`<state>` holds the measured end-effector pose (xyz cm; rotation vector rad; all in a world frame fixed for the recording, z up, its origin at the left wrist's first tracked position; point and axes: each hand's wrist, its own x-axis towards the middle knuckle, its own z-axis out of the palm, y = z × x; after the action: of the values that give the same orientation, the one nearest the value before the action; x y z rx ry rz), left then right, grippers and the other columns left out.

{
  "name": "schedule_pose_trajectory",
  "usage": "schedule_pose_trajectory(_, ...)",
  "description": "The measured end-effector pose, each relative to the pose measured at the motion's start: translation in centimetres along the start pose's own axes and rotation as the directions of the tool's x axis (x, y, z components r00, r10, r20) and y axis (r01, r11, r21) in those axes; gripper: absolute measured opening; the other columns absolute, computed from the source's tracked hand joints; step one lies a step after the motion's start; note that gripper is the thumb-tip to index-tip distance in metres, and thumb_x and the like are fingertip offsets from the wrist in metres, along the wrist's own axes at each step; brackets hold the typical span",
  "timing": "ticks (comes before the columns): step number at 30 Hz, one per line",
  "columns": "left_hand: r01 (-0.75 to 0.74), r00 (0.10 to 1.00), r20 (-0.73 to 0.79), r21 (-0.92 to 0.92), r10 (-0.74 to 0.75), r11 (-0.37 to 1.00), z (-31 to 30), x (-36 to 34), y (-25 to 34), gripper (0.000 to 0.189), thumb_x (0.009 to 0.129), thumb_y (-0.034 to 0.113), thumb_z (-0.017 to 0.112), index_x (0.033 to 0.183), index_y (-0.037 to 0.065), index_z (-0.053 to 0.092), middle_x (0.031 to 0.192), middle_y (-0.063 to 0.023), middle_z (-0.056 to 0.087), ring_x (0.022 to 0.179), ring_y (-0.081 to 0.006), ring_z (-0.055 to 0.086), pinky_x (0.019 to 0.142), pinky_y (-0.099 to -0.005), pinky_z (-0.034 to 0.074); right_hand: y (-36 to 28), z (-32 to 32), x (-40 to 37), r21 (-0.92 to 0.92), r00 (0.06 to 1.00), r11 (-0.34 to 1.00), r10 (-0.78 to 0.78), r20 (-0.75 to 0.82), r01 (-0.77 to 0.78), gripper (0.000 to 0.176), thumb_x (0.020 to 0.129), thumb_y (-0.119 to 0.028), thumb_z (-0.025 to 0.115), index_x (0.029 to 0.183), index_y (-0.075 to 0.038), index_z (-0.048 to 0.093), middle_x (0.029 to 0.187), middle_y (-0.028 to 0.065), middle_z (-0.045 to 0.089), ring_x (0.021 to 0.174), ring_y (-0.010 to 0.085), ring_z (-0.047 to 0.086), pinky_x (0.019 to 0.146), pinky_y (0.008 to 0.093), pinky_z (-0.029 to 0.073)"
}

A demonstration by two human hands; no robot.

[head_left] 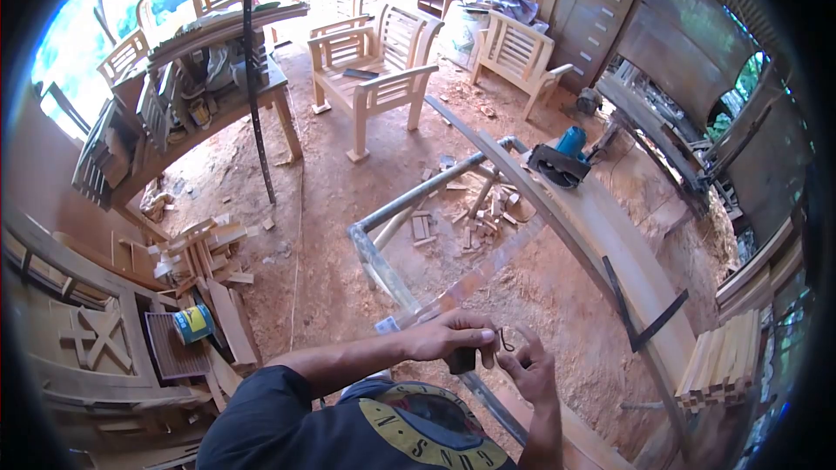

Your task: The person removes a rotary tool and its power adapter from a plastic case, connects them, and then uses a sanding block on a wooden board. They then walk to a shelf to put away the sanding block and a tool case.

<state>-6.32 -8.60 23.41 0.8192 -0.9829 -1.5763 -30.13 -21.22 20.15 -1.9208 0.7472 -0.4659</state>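
Near the bottom centre, in front of the dark shirt, my left hand (448, 335) is closed around a small dark object (461, 360), whose kind I cannot make out. Close on its right, my right hand (529, 369) is raised with its fingers bent and apart. A thin dark loop (505, 340) shows between the two hands; whether the right fingers touch it is unclear. Beyond the hands, a clear strip (488, 270) slants across the metal frame (405, 202).
A teal circular saw (566, 157) rests on a long board (610, 226) at the right, with a black square (659, 320) lower down. Wooden chairs (370, 91) stand ahead. Stacked sticks (721, 359) lie lower right; a can (193, 324) and wood scraps (202, 248) are left.
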Motion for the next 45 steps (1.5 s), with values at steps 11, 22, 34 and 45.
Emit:
schedule_pose_trajectory(11, -0.268, 0.944, -0.218, -0.061, 0.249, 0.961, 2.2, 2.0, 0.8, 0.032, 0.108, 0.025, 0.056, 0.124, -0.001, 0.067, 0.120, -0.0082, 0.073, 0.112, -0.0141, 0.067, 0.097, -0.0311, 0.054, 1.9, 4.3, 0.5, 0.235, 0.998, 0.970, -0.057, -0.007, 0.057, 0.017, 0.100, -0.012, 0.061, 0.109, -0.002, 0.072, 0.082, 0.0013, 0.068, 0.074, 0.0093, 0.063, 0.066, 0.0287, 0.051)
schedule_pose_trajectory(22, -0.176, 0.823, -0.308, 0.660, 0.477, 0.730, 1.2, 3.4, -0.4, 0.020, 0.103, 0.019, 0.063, 0.113, 0.005, 0.073, 0.097, -0.0137, 0.076, 0.088, -0.0250, 0.075, 0.074, -0.0363, 0.059, 0.3, 2.0, -0.2, -0.196, 0.981, 0.970, -0.165, -0.098, 0.143, 0.013, 0.096, -0.014, 0.070, 0.102, -0.003, 0.074, 0.078, 0.0085, 0.070, 0.067, 0.0192, 0.068, 0.061, 0.0340, 0.054)
schedule_pose_trajectory(34, -0.067, 0.995, -0.012, 0.616, 0.095, 0.785, 1.2, 2.0, -1.9, 0.023, 0.105, 0.021, 0.057, 0.110, 0.001, 0.066, 0.081, -0.0086, 0.070, 0.073, -0.0224, 0.069, 0.067, -0.0367, 0.053, -3.8, -1.1, 1.5, -0.476, 0.831, 0.752, -0.552, -0.075, 0.456, 0.013, 0.092, -0.007, 0.068, 0.104, -0.005, 0.071, 0.082, 0.0160, 0.071, 0.070, 0.0363, 0.070, 0.060, 0.0433, 0.054)
schedule_pose_trajectory(45, -0.189, 0.954, -0.229, 0.031, 0.191, 0.982, 1.1, 1.9, -2.5, 0.039, 0.109, 0.030, 0.056, 0.137, 0.003, 0.062, 0.114, -0.0050, 0.070, 0.102, -0.0110, 0.065, 0.086, -0.0295, 0.054, -1.3, 3.9, 0.9, -0.247, 0.991, 0.960, -0.131, 0.012, 0.130, 0.015, 0.094, -0.014, 0.065, 0.108, -0.009, 0.070, 0.082, 0.0195, 0.070, 0.073, 0.0361, 0.072, 0.062, 0.0433, 0.055)
